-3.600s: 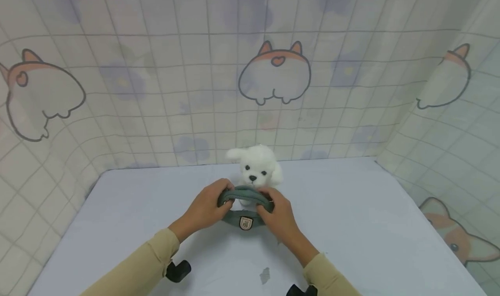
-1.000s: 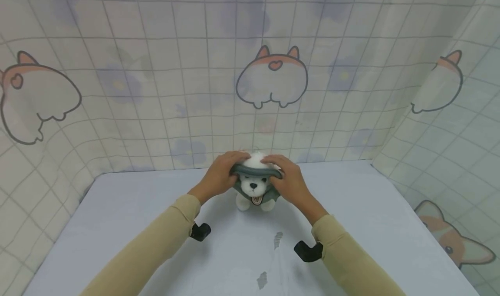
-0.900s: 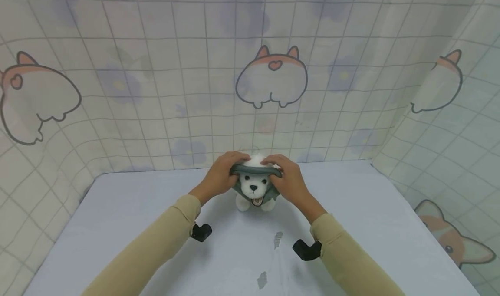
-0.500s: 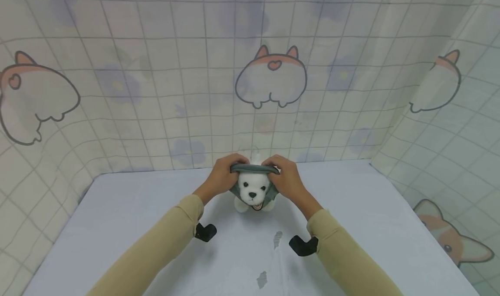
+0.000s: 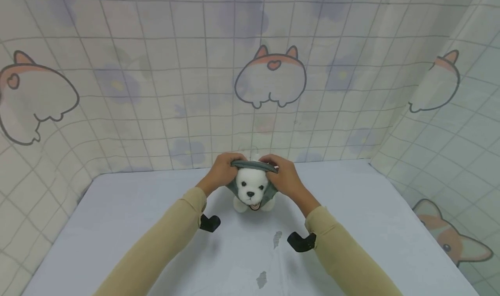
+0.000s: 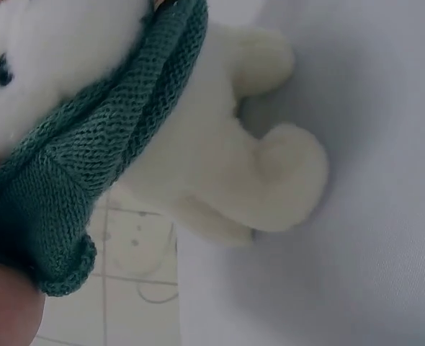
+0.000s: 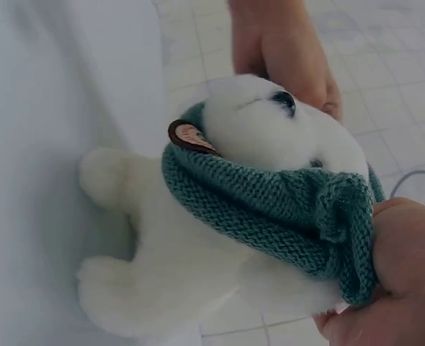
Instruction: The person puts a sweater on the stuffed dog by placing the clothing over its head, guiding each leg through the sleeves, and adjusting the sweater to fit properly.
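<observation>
A white plush dog (image 5: 250, 187) sits facing me near the back of the table. Around its head runs a green knitted loop (image 5: 254, 165), its top band stretched across the crown above the eyes. The lower part passes under the chin, where a brown-edged badge (image 7: 191, 136) shows. My left hand (image 5: 223, 172) pinches the band at one side of the head; my right hand (image 5: 287, 177) grips the other side. The right wrist view shows the knit (image 7: 270, 202) bunched beside my right hand (image 7: 407, 274). The dog's ears are hidden.
The white table (image 5: 136, 218) has two grey patches (image 5: 261, 280) in front of the dog. A checked curtain (image 5: 175, 92) with cartoon animals hangs behind and at both sides. Black wrist mounts (image 5: 301, 242) stick out below both sleeves.
The knitted loop, held in front of the dog at first, has gone around its head. Over the last second its top band has moved up from just over the eyes towards the crown.
</observation>
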`<state>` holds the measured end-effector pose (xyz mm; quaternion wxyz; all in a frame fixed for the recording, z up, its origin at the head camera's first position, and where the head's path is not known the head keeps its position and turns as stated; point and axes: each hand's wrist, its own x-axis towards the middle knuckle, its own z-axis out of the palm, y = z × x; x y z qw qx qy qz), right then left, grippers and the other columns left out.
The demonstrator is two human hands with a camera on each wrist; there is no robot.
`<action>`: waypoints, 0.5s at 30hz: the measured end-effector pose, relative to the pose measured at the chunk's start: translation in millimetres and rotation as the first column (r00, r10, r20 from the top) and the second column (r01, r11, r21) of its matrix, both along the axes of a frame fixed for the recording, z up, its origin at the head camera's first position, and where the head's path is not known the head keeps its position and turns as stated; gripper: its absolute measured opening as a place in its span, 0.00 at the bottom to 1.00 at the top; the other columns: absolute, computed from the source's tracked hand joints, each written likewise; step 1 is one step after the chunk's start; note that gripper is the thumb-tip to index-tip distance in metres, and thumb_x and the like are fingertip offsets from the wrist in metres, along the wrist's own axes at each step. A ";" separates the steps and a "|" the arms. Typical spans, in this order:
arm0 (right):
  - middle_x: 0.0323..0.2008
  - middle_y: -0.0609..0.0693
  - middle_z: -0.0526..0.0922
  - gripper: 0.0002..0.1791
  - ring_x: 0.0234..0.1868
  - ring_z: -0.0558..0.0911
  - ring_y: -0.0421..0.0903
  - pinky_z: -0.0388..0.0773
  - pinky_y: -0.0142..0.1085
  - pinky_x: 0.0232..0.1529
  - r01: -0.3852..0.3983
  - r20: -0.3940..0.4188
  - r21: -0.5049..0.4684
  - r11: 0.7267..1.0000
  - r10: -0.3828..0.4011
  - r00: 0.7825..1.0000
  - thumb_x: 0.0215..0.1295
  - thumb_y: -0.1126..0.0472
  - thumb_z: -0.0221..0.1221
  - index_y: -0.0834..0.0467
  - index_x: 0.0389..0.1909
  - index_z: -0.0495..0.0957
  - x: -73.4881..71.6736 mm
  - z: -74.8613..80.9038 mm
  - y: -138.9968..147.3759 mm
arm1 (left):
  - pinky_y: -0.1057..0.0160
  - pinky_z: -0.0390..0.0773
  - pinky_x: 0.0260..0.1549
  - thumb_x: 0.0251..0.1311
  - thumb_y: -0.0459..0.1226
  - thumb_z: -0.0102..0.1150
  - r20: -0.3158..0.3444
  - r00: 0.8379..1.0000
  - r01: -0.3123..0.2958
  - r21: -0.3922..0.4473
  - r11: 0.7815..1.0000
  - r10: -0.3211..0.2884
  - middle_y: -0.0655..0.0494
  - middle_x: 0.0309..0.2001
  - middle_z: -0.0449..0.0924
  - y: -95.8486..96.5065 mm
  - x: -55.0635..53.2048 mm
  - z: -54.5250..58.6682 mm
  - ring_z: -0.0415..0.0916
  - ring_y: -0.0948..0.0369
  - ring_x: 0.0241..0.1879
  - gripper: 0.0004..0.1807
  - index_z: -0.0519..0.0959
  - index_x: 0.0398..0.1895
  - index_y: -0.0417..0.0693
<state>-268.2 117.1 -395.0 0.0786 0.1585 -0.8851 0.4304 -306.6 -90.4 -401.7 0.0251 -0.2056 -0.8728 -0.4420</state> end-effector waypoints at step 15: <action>0.53 0.51 0.83 0.19 0.58 0.78 0.50 0.77 0.49 0.54 0.030 0.222 -0.161 0.987 0.007 0.975 0.64 0.70 0.54 0.52 0.52 0.80 -13.3 -5.0 -0.3 | 0.61 0.73 0.42 0.52 0.20 0.44 0.190 0.982 -0.012 0.135 0.991 -0.014 0.54 0.33 0.83 -3.2 -11.1 -10.8 0.73 0.57 0.38 0.19 0.83 0.31 0.47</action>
